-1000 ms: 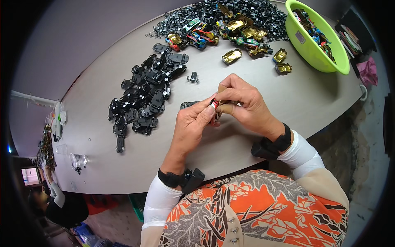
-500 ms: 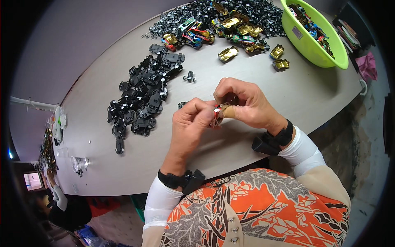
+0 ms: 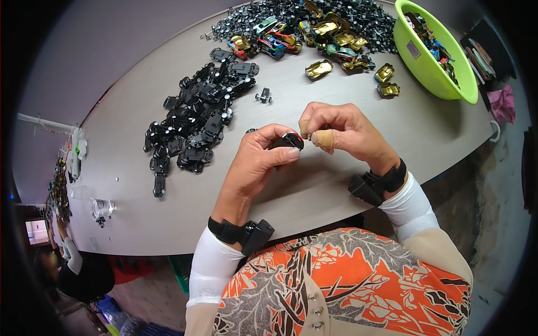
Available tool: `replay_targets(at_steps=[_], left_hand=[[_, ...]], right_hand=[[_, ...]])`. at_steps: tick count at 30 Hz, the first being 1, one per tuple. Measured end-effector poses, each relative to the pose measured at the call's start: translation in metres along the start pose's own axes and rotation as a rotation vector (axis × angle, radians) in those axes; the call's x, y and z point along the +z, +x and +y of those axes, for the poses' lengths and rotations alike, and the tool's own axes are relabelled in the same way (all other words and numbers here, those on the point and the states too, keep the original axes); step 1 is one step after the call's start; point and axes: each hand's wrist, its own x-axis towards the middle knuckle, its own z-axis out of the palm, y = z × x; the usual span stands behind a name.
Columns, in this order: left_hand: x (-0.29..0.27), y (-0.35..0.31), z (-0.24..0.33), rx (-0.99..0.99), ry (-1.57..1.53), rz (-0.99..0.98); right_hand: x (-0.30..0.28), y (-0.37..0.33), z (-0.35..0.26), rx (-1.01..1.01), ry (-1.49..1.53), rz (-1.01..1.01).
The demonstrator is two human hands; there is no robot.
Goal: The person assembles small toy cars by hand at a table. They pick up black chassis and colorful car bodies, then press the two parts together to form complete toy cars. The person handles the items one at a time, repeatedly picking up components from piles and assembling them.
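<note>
My left hand (image 3: 252, 159) is closed on a toy car (image 3: 288, 142), thumb along its near side. The car's black underside shows, with a bit of red at its edge. Close beside the car's right end is my right hand (image 3: 352, 133), its tan-taped thumb and forefinger pinched together. Whatever lies between those fingertips is hidden or too small to name. Just beyond my left hand, a small dark piece (image 3: 251, 130) is partly covered by it. Farther off, a small black wheeled part (image 3: 264, 95) sits alone on the table.
Black car chassis (image 3: 204, 115) lie heaped on the left of the table (image 3: 168, 229). Gold and coloured toy cars (image 3: 319, 70) rest before a pile of small wheeled parts (image 3: 370, 25). A green basin (image 3: 471, 92) of cars stands far right. Clear cups (image 3: 101, 208) and another person (image 3: 84, 277) are left.
The toy car has turned in my left hand, so its black underside now shows. My right hand has drawn slightly away from it. The view has shifted a little.
</note>
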Motion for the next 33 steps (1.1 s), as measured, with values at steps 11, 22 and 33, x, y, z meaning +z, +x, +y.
replay_targets(at_steps=[11,22,33], left_hand=[[0.004,-0.004,0.0,0.033,0.341,0.02],[0.002,0.0,-0.007,-0.017,0.551,0.093],[-0.006,0.002,-0.001,0.156,0.06,0.216]], right_hand=[[0.004,0.005,0.013,0.201,-0.128,0.011],[0.01,0.009,0.031,0.12,-0.295,0.116],[0.005,0.006,0.019,0.033,-0.048,0.245]])
